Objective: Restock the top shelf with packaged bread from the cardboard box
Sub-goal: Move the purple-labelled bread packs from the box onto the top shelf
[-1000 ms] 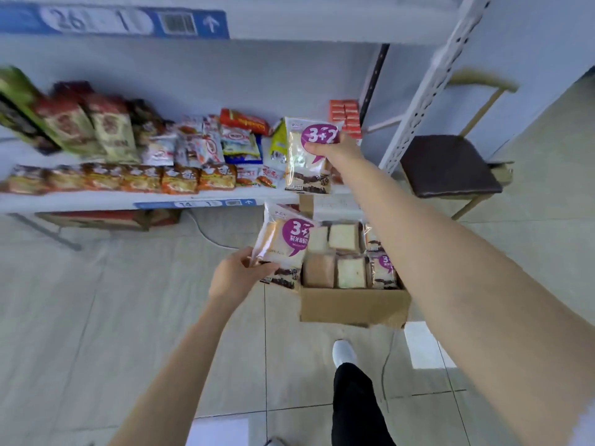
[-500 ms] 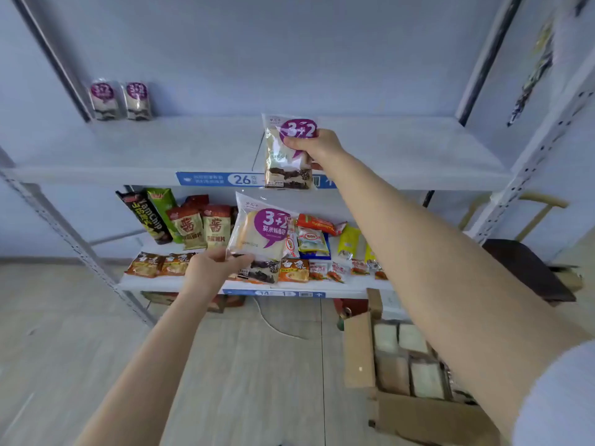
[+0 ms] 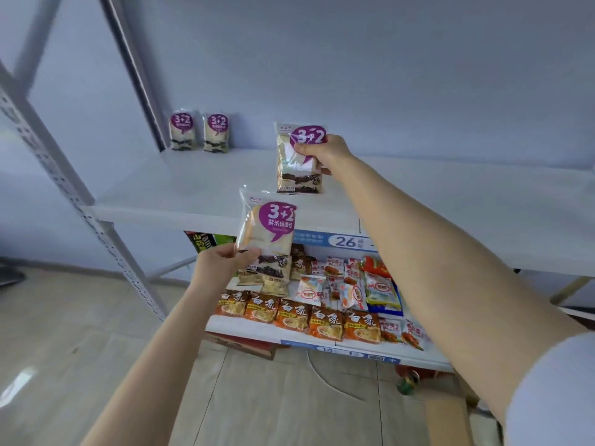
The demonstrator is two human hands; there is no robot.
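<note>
The top shelf is a wide white board running from the perforated upright at the left to beyond the right side of view; nearly all of it lies bare, with open room across its middle and right. Below it, the lower shelf is crowded with orange noodle packs along its near edge and mixed snack bags behind. A flap of the cardboard box shows at the bottom right, on the floor.

Two bread packs stand upright at the far left corner of the top shelf, against the wall, just beside each other. The right hand reaches over the shelf's near edge, its grip clamped on the top of a third bread pack, which hangs upright above the bare board. The left hand is lower and nearer, in front of the shelf edge, its grip pinched on the lower part of another bread pack, tilted slightly right.
</note>
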